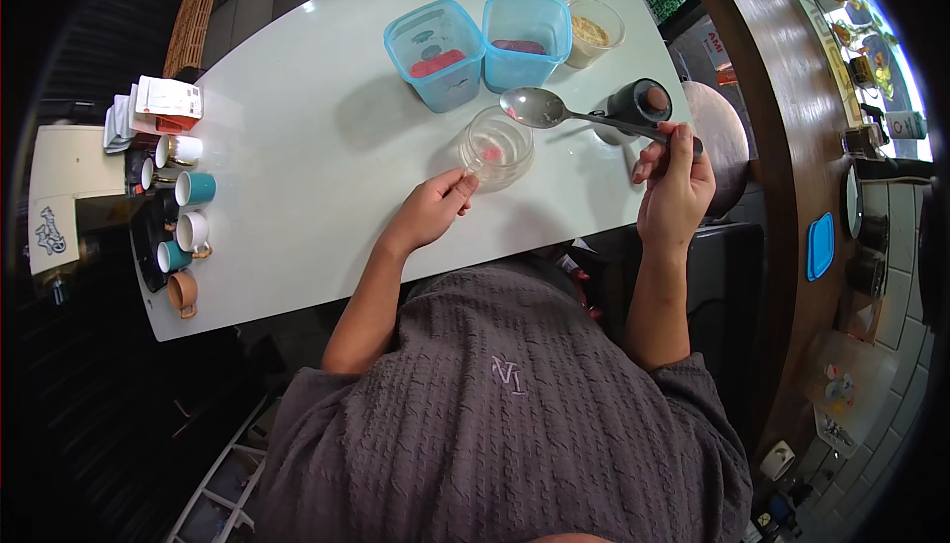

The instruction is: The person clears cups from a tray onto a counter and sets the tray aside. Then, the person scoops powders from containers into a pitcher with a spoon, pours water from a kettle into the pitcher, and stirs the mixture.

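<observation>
My left hand [430, 209] pinches the handle of a clear glass mug [512, 161] standing on the white table. A small patch of pinkish-red stuff [490, 153] lies at the bottom of the mug. In my right hand [677, 187] is a metal spoon [536, 107], its bowl held over the far rim of the mug with a few pinkish specks on it. Beyond the mug stand two translucent blue plastic tubs: the left tub [447, 90] has red contents [438, 63], the right tub [519, 72] purplish contents [519, 47].
A glass [590, 53] of pale yellowish crumbs stands beside the right tub. Near my right hand is a dark canister [620, 109] with a brown knob. Several cups [194, 188] and some packets [169, 98] line the table's left end. A wooden counter [787, 172] runs along the right.
</observation>
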`<state>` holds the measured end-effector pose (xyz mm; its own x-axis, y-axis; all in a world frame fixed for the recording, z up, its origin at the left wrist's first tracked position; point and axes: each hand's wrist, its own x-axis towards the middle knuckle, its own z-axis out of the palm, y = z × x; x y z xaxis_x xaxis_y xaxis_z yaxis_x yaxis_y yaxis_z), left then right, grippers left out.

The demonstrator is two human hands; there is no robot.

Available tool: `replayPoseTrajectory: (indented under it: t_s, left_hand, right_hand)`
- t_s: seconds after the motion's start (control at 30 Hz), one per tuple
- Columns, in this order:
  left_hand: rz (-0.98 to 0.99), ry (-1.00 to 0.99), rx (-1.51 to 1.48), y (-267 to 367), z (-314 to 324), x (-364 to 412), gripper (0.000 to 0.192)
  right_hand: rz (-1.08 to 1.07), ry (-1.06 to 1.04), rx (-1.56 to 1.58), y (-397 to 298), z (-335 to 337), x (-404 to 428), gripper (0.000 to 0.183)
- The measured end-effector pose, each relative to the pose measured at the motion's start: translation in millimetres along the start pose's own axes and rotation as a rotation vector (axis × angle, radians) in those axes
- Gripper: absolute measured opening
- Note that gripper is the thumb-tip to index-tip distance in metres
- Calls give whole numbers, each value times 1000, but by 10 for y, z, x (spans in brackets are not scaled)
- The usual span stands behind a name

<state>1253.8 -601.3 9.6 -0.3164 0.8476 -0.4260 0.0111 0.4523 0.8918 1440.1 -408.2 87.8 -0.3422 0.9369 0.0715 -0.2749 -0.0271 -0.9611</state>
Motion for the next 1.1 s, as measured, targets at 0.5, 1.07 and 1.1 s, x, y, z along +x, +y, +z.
replayPoseTrajectory:
  t_s: [0.5, 1.07, 1.1]
  left_hand:
    - [30, 95, -77, -162, -247, -504, 36]
    - [68, 18, -50, -41, -19, -209, 38]
    - [67, 11, -48, -27, 16, -188, 38]
  right_hand:
    - [-746, -368, -376, 171, 982, 144, 11]
    - [-533, 157, -446, -167, 205, 800, 21]
    - [-572, 150, -542, -120, 187, 838, 20]
